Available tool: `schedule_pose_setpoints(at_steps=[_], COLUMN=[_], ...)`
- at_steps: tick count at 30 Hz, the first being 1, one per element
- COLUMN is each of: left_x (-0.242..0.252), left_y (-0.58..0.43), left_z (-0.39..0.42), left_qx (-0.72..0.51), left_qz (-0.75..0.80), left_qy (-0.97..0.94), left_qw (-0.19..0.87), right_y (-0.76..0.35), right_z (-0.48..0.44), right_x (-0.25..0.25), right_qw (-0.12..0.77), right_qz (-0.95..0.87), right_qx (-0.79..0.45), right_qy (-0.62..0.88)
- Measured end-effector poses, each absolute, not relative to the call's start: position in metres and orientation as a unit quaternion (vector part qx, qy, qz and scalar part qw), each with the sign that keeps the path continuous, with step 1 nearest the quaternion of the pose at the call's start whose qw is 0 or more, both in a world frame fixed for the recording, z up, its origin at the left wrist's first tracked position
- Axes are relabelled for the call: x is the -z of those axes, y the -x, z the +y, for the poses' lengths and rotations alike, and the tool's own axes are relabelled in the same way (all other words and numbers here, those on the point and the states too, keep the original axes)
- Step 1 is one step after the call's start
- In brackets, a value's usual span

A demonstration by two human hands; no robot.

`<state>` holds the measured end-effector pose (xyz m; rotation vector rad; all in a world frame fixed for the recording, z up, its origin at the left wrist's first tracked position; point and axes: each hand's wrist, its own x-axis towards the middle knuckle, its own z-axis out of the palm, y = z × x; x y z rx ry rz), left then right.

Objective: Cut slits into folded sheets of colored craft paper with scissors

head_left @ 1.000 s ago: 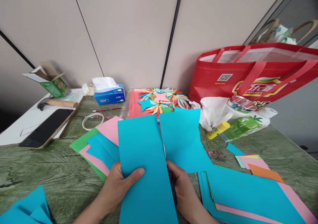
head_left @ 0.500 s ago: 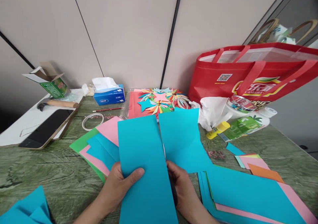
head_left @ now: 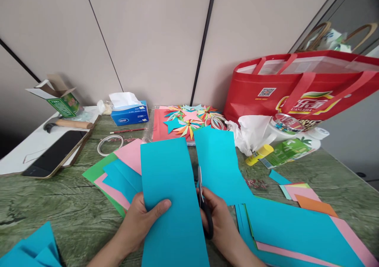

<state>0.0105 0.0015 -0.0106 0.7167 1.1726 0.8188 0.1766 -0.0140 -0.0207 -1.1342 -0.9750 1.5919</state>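
Observation:
A tall blue sheet of paper [head_left: 170,168] stands upright in front of me. My left hand [head_left: 145,221] grips it by its left side, thumb flat on the front. In my right hand [head_left: 219,223] is a pair of scissors with black handles [head_left: 210,221], its blades pointing up along the sheet's right edge. Beyond the blades, another blue paper piece [head_left: 217,164] leans away to the right, with a gap between it and the sheet. Whether the two still join lower down is hidden behind my right hand.
Coloured sheets [head_left: 296,227] lie at right, with a fan of paper [head_left: 128,152] at left. Farther back are a tape roll [head_left: 102,146], tissue pack [head_left: 130,115], paper stars [head_left: 189,117], glue stick [head_left: 259,155] and red bag [head_left: 251,89]. A phone [head_left: 56,152] and hammer [head_left: 74,124] sit left.
The scissors have come away from the slit to the right, so their blades and handle now show. The right-hand paper piece has parted farther from the sheet; my left hand stays put.

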Motion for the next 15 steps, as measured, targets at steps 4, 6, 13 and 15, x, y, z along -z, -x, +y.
schedule_pose_setpoints(at_steps=[4, 6, 13, 15], left_x=[0.014, 0.016, 0.019, 0.019], left_y=[-0.005, -0.002, 0.003, 0.002], left_z=[0.005, 0.007, 0.009, 0.010], left_qx=[-0.405, -0.425, -0.439, -0.427], left_qz=[0.529, 0.541, 0.581, 0.580], left_qy=[-0.328, -0.333, -0.365, -0.385], left_qw=[0.670, 0.645, 0.580, 0.577], right_y=[-0.178, -0.180, -0.181, -0.181], right_z=[-0.015, -0.016, -0.017, -0.017], right_x=[0.024, 0.025, 0.031, 0.033], right_qw=[0.450, 0.450, 0.499, 0.496], right_qz=[-0.404, -0.403, -0.383, -0.392], right_qx=[-0.663, -0.664, -0.610, -0.601], right_qy=[0.441, 0.442, 0.482, 0.488])
